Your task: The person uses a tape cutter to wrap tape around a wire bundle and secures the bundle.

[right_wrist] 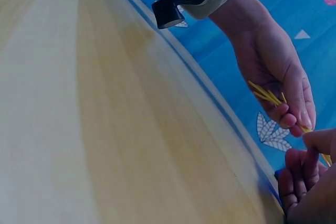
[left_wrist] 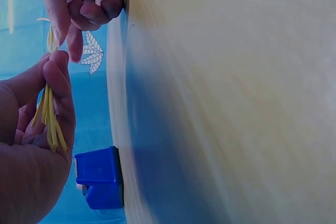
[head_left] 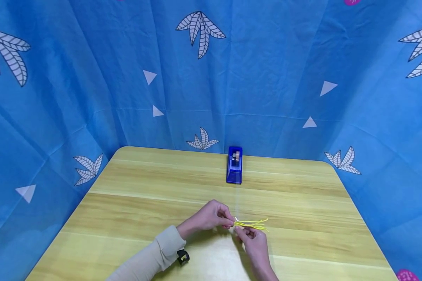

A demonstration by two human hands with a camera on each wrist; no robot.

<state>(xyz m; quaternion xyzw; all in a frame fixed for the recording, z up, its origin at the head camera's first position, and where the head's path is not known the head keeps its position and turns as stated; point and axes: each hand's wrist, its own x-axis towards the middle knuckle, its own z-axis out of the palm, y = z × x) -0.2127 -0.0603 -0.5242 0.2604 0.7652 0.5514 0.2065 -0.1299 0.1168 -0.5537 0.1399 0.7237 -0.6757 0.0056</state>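
A bundle of thin yellow strings [head_left: 254,224] is held between both hands above the table. The left hand [head_left: 212,216] pinches it between thumb and fingertips; loose ends of the strings [left_wrist: 50,121] lie across that palm in the left wrist view. Close beside those fingertips, the right hand [head_left: 254,246] pinches the bundle with thumb and index finger, its other fingers curled in. A faint clear strip of tape [head_left: 237,201] runs from the blue tape dispenser [head_left: 234,175] toward the fingertips. How the tape meets the strings is hidden by the fingers.
The dispenser stands near the far edge of the wooden table [head_left: 144,203]. A blue patterned curtain [head_left: 267,70] surrounds the table at the back and sides. A dark wrist device [head_left: 183,257] is strapped at the left sleeve.
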